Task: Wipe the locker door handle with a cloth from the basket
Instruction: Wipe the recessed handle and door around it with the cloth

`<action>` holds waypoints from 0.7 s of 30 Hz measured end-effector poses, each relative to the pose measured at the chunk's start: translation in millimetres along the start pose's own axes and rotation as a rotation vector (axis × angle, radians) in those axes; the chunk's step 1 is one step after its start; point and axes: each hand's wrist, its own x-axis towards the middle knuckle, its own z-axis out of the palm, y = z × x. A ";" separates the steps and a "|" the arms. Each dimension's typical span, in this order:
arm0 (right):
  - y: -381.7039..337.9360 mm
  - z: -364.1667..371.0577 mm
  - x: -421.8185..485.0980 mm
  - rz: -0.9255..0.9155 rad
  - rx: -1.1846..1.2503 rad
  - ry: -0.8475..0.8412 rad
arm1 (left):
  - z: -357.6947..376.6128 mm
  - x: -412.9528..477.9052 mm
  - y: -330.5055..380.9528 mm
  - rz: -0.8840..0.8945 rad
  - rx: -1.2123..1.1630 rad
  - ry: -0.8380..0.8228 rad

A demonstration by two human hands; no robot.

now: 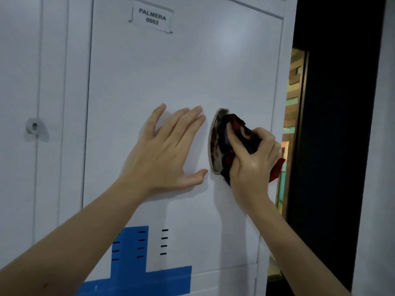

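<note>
On the head camera I see the person's left hand [162, 150] lying flat on the smooth, pale grey metal locker door [171, 71], fingers straight and slightly spread, thumb held apart below. Just beside its fingertips is the recessed, oval, shiny metal handle [213, 144]. The right hand [252, 161] curls round a crumpled dark red-and-black cloth [235, 124] and presses it into the recess, so cloth and hand hide the handle's right part. Above is a white rectangular label [152, 17] reading PALMERA 0002. Lower down, matte blue painted blocks [136, 274] run across short black vent slits [164, 242]. A small round lock [34, 126] sits on the door to the left, and a dark frame [333, 124] stands at the right.
</note>
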 end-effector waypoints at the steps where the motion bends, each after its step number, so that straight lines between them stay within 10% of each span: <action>1: -0.3 -1.1 -5.7 -0.034 0.003 -0.004 | 0.0 0.1 -0.1 -0.001 -0.001 0.000; 21: -6.4 2.3 -0.1 0.036 -0.042 0.047 | 2.1 -0.3 -0.3 0.010 -0.029 0.045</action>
